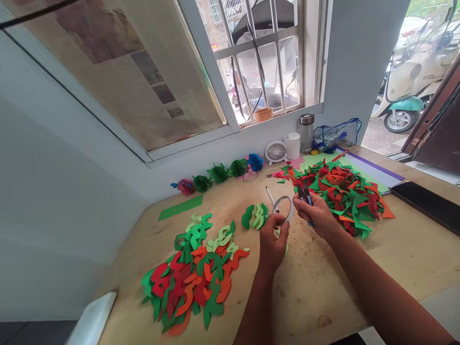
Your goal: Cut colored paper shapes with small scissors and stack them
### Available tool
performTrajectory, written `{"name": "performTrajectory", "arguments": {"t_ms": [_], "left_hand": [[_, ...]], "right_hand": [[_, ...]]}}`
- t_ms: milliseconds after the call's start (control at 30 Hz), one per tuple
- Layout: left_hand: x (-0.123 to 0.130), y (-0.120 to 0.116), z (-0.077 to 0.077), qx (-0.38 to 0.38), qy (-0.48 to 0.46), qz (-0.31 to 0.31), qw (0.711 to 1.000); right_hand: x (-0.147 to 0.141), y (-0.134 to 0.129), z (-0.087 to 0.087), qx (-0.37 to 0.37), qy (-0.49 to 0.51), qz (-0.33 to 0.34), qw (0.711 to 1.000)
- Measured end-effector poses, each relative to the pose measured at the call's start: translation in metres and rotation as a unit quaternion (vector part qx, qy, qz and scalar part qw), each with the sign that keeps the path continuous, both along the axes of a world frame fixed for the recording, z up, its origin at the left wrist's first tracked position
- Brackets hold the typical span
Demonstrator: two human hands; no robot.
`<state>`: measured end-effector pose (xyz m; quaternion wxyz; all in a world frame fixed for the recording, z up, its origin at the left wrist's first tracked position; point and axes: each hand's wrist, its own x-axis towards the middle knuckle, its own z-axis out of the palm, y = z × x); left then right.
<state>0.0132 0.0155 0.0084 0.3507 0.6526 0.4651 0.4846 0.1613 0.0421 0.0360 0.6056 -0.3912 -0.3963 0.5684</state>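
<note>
My left hand [273, 239] is closed on a roll of clear tape [290, 212], held upright above the middle of the table. Just to its right, my right hand [316, 213] grips dark scissors [305, 191] with blue handles, their blades pointing up and away. The fingertips of my right hand are close to the roll's edge; whether they pinch a tape end is too small to tell. Beyond the roll lies a white pen [270, 195]. Light and dark green curved paper pieces [257, 216] stand bunched left of the roll.
Curved red, orange and green cutouts [194, 273] cover the left table area. A heap of paper scraps [345, 194] lies at right, beside a black phone [427, 203]. Paper flowers [218, 173], a small fan [276, 152] and a glass bottle [306, 133] line the wall.
</note>
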Motion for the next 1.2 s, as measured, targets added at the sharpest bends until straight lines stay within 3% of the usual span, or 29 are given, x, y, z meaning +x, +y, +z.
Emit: {"name": "performTrajectory", "arguments": {"t_ms": [367, 533, 700, 933, 1200], "left_hand": [[0.001, -0.001, 0.005, -0.004, -0.005, 0.034, 0.999], [0.001, -0.002, 0.007, 0.013, -0.032, 0.053, 0.998], [0.002, -0.002, 0.006, 0.037, -0.021, 0.041, 0.998], [0.001, -0.001, 0.004, 0.05, -0.012, 0.044, 0.998], [-0.001, 0.0, 0.003, 0.009, -0.105, 0.052, 0.993]], "right_hand": [[-0.002, -0.001, 0.0, 0.021, -0.029, -0.046, 0.998], [-0.001, 0.0, 0.0, -0.017, -0.054, -0.063, 0.996], [-0.002, 0.0, -0.002, -0.045, -0.097, -0.018, 0.994], [-0.002, -0.004, 0.001, -0.017, -0.102, 0.022, 0.994], [0.002, -0.006, 0.007, 0.008, -0.046, 0.086, 0.995]]}}
